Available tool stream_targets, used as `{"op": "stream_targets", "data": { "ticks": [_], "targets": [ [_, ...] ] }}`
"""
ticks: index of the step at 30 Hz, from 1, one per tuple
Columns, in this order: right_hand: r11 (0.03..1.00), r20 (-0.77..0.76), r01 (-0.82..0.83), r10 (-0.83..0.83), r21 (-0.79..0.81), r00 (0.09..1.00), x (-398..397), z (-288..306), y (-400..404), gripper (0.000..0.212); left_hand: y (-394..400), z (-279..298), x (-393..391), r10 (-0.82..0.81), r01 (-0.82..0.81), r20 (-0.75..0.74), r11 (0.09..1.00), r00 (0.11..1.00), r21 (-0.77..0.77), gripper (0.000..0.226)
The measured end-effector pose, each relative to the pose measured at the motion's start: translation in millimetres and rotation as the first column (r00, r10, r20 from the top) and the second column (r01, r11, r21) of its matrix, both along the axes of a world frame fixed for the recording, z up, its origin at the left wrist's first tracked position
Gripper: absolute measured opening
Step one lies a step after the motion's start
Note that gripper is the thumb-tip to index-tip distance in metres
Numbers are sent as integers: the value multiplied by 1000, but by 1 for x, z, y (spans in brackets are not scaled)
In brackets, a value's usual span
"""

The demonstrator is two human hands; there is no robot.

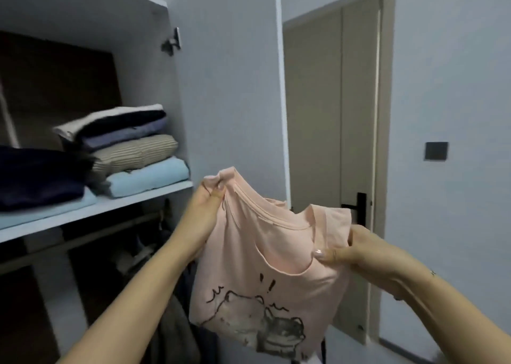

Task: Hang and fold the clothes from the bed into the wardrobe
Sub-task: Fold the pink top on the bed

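The left hand (203, 217) pinches one shoulder of a pink T-shirt (265, 275), and the right hand (356, 249) pinches the other shoulder. The T-shirt hangs in the air before the open wardrobe (154, 197), just beside the shelf with folded clothes (130, 148).

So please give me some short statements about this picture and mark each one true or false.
1. Both hands hold the pink shirt. True: left hand, right hand.
2. The shirt lies folded on the shelf. False: it hangs in the air.
3. Folded clothes are stacked on the shelf. True.
4. The shirt is plain. False: it has a drawing.
5. The door stands wide open. False: it looks closed.
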State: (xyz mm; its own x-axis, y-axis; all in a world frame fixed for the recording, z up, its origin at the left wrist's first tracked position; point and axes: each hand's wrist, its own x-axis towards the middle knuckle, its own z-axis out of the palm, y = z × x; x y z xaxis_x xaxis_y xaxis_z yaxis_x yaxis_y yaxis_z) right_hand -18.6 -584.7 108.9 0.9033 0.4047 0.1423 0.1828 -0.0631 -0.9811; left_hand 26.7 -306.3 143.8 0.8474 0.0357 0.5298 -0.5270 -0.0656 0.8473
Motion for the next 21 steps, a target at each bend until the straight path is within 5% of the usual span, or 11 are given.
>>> {"op": "stream_targets", "data": {
  "ticks": [3,7,14,21],
  "targets": [
    [1000,211,24,-23,0,977,47,12,75,35,74,24,5,191,-205,131,972,973,111,20],
    [938,388,224,-316,265,866,105,46,173,20,152,64,3,432,-506,321,839,843,199,21],
    [864,515,-46,-255,502,819,195,125,297,13,250,122,30,638,-791,494,577,591,202,15],
    [868,653,-188,-186,459,734,297,272,377,32,317,247,104,680,-763,385,636,624,113,29]
  ]
}}
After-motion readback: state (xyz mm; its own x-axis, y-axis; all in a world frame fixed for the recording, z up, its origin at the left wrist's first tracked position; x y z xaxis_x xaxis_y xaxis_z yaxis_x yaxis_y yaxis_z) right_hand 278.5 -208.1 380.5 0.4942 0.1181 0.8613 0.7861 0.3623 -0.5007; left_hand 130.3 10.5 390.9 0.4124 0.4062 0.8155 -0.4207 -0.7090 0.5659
